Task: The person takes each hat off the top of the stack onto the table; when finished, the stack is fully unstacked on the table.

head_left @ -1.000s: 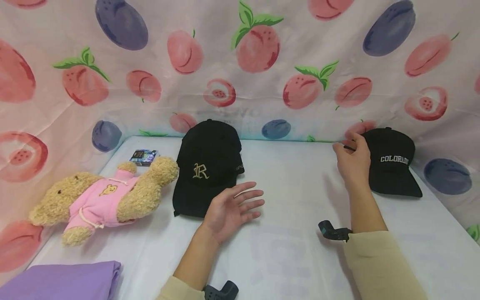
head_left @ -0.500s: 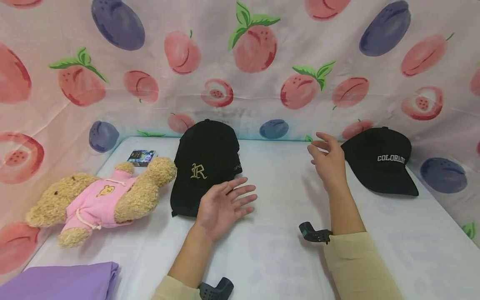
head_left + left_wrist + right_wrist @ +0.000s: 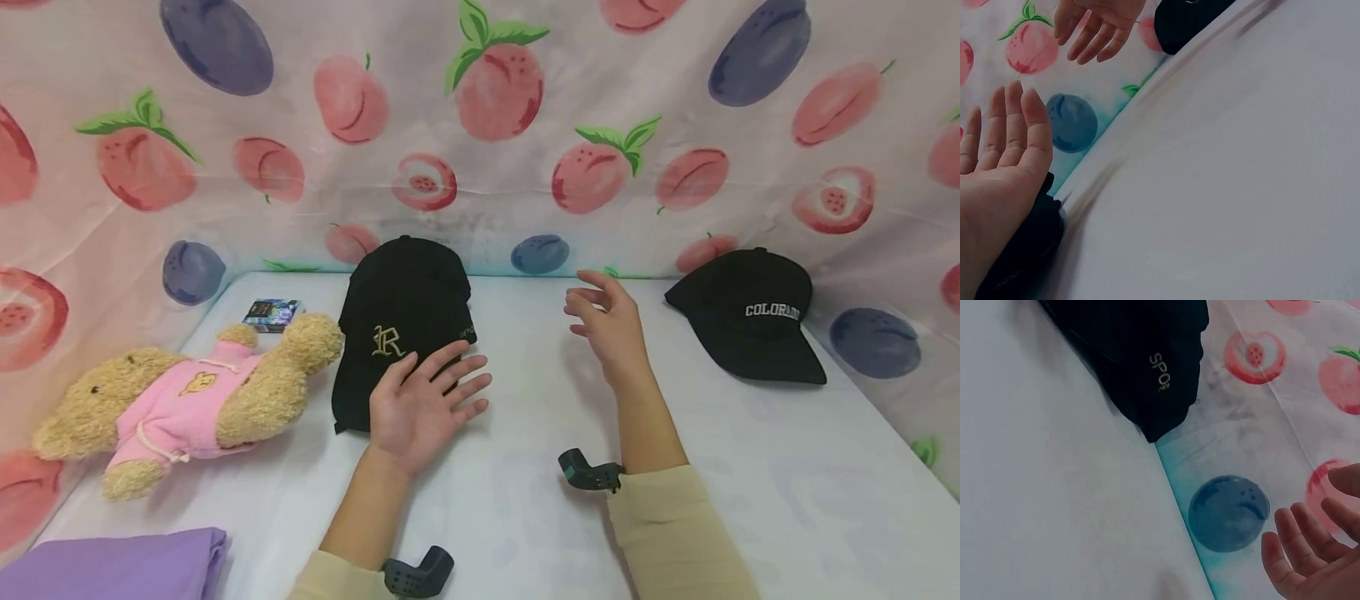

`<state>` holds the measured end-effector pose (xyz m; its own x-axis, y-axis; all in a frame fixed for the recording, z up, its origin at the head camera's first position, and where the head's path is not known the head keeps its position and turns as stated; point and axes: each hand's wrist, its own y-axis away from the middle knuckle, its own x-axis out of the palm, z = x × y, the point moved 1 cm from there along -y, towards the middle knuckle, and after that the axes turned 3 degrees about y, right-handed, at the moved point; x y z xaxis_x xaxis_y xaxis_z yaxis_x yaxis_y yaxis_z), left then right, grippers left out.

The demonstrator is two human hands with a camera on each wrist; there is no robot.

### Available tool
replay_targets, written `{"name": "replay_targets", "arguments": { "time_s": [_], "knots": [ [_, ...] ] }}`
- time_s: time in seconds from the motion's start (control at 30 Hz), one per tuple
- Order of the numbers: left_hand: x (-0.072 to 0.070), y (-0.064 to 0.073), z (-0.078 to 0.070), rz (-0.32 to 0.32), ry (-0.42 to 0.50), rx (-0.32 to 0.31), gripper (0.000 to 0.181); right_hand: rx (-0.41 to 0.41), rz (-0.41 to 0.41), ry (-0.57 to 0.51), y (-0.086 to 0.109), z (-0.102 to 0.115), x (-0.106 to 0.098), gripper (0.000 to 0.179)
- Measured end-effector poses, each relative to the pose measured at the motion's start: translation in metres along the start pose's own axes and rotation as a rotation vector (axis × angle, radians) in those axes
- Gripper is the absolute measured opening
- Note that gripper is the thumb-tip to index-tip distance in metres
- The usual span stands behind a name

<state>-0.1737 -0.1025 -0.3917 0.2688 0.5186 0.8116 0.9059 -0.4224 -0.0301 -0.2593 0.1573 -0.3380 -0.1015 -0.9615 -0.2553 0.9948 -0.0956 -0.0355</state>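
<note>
My left hand (image 3: pixel 420 408) is held palm up with fingers spread, overlapping the lower right of a black cap (image 3: pixel 401 292) with a gold "R" on its front. In the left wrist view the left hand (image 3: pixel 1007 162) holds nothing, and the dark cap (image 3: pixel 1029 250) shows behind it. My right hand (image 3: pixel 611 329) hovers over the middle of the table, fingers loosely bent and nothing in them. A second black cap (image 3: pixel 750 312), lettered "COLORADO", sits at the right, apart from that hand. In the right wrist view, the first cap's side (image 3: pixel 1141 356) shows "SPOR" lettering.
A teddy bear (image 3: pixel 187 400) in a pink hoodie lies on its back at the left. Behind it is a small blue patterned box (image 3: pixel 272 315). Folded purple cloth (image 3: pixel 120 567) lies at the near left corner. A fruit-print curtain (image 3: pixel 495 192) borders the white table (image 3: pixel 517 517).
My right hand has moved left, away from the COLORADO cap toward the middle. The left hand has shifted slightly left, and the head view has turned a little. Both caps stay put.
</note>
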Motion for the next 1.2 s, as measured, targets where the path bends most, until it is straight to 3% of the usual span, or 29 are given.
{"name": "replay_targets", "arguments": {
  "time_s": [0.5, 0.77, 1.0, 1.2],
  "knots": [
    [-0.009, 0.005, -0.013, 0.09, 0.028, 0.074, 0.07, -0.006, 0.071, -0.087, 0.008, 0.005, 0.033, 0.041],
    [-0.012, 0.01, -0.018, 0.081, -0.009, 0.09, 0.07, -0.024, 0.13, -0.056, 0.015, 0.007, 0.048, 0.038],
    [-0.015, 0.013, -0.023, 0.13, 0.037, 0.116, 0.07, -0.061, 0.187, 0.004, 0.017, 0.007, 0.061, 0.036],
    [-0.015, 0.016, -0.028, 0.083, 0.011, 0.148, 0.067, -0.081, 0.206, 0.031, 0.02, 0.006, 0.071, 0.035]
  ]
}}
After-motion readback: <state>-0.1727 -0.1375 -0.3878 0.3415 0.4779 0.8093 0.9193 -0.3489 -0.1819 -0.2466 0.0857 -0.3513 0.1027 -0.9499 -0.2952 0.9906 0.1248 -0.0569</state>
